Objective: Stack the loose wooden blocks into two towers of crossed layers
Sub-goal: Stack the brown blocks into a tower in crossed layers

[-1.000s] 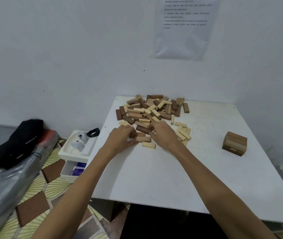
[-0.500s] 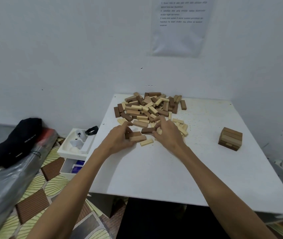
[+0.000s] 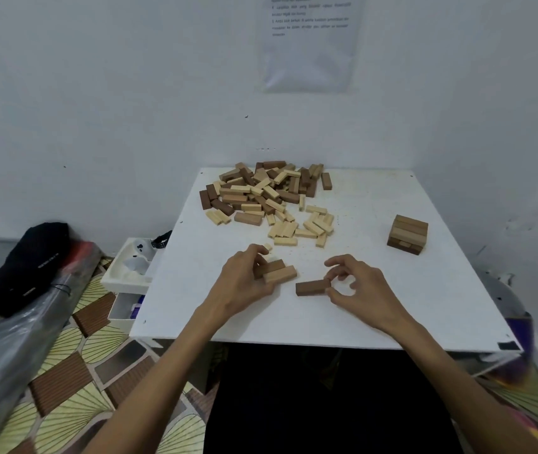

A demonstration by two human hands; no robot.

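A printed sheet (image 3: 306,44) hangs on the wall above the white table (image 3: 392,306). Beside its left edge sits a white tray (image 3: 123,276); farther left, a black cap (image 3: 22,267) rests on plastic wrapping (image 3: 5,348).

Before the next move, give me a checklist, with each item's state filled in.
1. Left hand grips its blocks: ok, fingers curl round a side-by-side group on the table.
2. Count of blocks in that group: cannot tell, the hand hides part of it.
3. Right hand has the dark block: ok, pinched at its right end, lying flat.
4. Dark block joined to the group: not ok, there is a gap between them.
5. Tower out of the hands' way: ok, it stands apart at the right.
6. Supply in the pile: ok, many loose blocks are left.
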